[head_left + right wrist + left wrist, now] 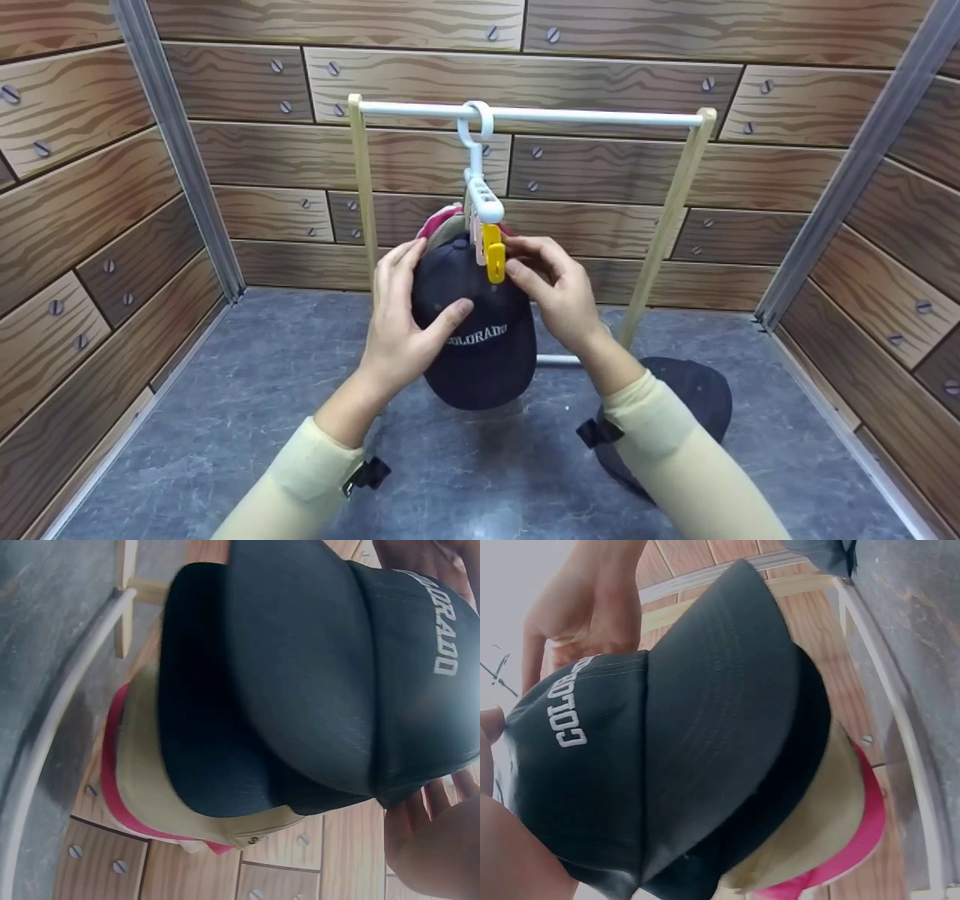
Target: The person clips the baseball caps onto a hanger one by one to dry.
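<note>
A black cap [476,367] with white COLORADO lettering hangs brim down below the white hanger [484,199]. My left hand [405,315] holds its crown, thumb across the front panel and fingers along the left side. On the other side my right hand [559,289] grips the crown's edge, thumb tip and bent forefinger right beside the yellow clip [495,255]. The clip sits over the top of the crown. Behind this cap hang another black cap [199,705], a beige cap [840,802] and a pink cap [874,817]. The crown hides some fingertips.
The hanger hooks over the white bar [600,117] of a rack with wooden posts [667,217]. Another dark cap [697,390] lies on the grey floor surface [285,450] at right, partly behind the right forearm. Wood-patterned panels [885,285] enclose the space.
</note>
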The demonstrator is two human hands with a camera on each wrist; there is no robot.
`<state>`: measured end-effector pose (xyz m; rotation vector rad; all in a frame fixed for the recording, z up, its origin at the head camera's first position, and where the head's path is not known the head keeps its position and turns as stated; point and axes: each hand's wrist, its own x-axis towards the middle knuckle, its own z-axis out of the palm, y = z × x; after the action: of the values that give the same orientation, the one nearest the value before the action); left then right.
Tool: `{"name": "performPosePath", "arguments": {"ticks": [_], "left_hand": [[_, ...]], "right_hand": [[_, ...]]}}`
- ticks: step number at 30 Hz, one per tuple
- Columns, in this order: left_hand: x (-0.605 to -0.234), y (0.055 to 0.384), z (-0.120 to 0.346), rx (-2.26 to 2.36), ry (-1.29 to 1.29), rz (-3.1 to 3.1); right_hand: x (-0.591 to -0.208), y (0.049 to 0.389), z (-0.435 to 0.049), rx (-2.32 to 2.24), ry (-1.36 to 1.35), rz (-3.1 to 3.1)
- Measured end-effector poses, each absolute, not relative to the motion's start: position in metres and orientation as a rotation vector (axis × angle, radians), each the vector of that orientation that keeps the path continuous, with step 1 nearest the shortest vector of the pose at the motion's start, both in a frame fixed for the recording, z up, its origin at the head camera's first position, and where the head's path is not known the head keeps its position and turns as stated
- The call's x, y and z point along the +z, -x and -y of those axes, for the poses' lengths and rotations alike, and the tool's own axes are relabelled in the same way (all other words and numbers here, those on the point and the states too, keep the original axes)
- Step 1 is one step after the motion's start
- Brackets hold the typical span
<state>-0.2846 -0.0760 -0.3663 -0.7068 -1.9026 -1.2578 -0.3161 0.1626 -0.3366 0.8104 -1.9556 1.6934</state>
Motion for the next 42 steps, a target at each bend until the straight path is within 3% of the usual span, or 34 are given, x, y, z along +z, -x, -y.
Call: {"name": "performPosePath", "arguments": {"ticks": [26, 42], "left_hand": [[-0.423, 0.273, 0.099, -1.518, 0.501, 2.074], [-0.455, 0.272, 0.093, -1.590, 0.424, 2.212]], "right_hand": [[-0.427, 0.299, -0.182, 1.480, -0.744, 2.044], [-0.454, 0.293, -0.192, 1.493, -0.695, 2.124]]}}
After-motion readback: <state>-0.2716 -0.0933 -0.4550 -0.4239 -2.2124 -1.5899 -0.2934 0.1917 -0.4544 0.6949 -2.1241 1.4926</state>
